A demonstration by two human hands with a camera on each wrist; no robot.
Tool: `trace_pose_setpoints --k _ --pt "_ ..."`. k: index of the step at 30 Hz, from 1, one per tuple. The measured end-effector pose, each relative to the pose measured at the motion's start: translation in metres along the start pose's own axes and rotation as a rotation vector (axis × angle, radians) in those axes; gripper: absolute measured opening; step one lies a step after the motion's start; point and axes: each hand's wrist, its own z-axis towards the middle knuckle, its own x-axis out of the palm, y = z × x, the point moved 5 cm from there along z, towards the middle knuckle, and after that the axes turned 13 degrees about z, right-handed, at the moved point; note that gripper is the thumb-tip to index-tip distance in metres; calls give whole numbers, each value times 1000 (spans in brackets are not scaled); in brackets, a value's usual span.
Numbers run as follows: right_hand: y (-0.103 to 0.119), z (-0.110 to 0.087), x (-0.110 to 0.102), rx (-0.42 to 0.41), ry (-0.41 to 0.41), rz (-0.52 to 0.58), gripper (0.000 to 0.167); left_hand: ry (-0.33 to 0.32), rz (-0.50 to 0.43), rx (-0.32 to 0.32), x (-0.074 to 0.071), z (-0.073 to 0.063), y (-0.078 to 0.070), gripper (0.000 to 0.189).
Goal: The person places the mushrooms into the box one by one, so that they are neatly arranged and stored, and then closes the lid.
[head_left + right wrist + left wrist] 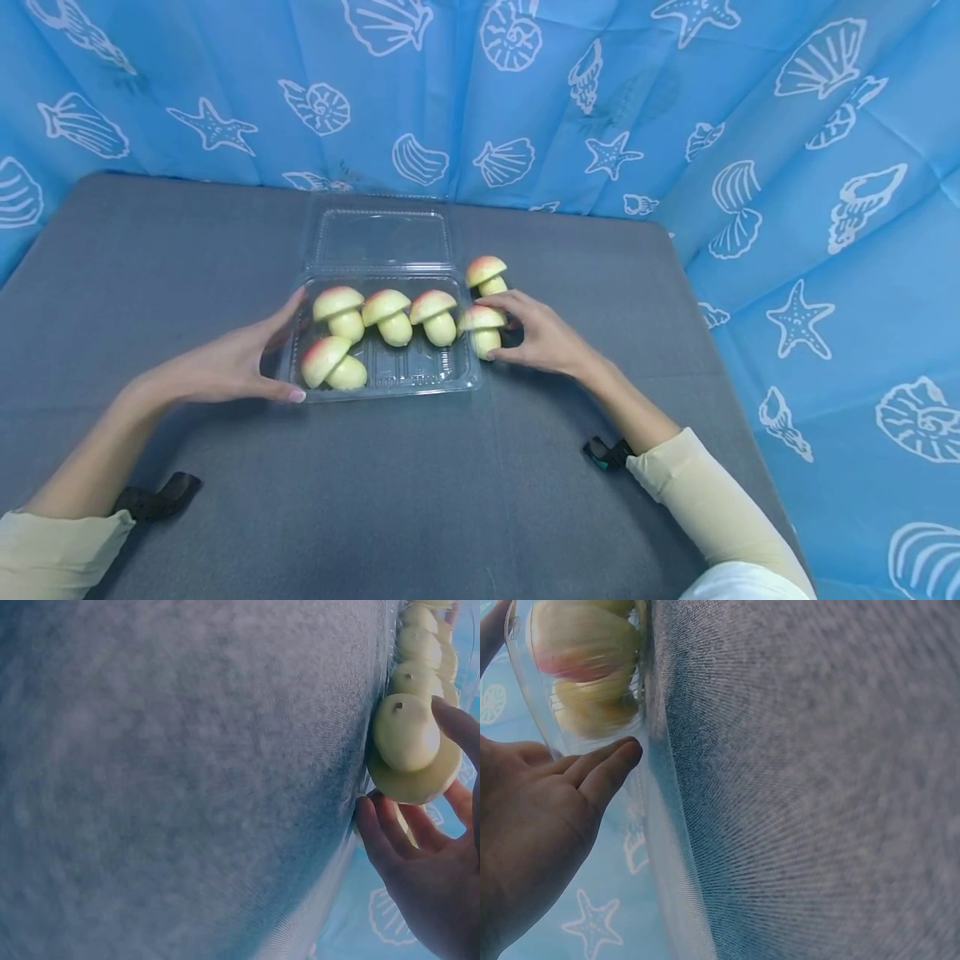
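A clear plastic clamshell box (405, 379) lies on the table with its lid folded back. Several pale yellow mushroom models with reddish caps sit in it: three in a row at the back, such as the middle mushroom (393, 323), and a tilted mushroom (333, 364) at front left. My left hand (232, 358) spans the box's left side, thumb by the front corner, fingers extended along the wall. Just beyond the box's right wall, my right hand (543, 337) pinches a mushroom (409, 735) between thumb and fingers. Another mushroom (487, 275) stands behind that one.
The transparent lid (382, 237) extends toward the table's back edge. A grey cloth covers the table (390, 500). Blue curtains (555, 100) with white shell prints hang behind and to the right. Dark wrist straps (157, 497) show at both forearms.
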Motion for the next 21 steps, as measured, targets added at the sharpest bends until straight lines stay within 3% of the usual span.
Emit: trace_pose_setpoints --k 11,21 --pt "0 1 7 2 49 -53 81 -1 5 3 1 -1 -2 131" --pt "-5 -5 -1 -6 40 62 83 -3 -5 3 1 -1 -3 130"
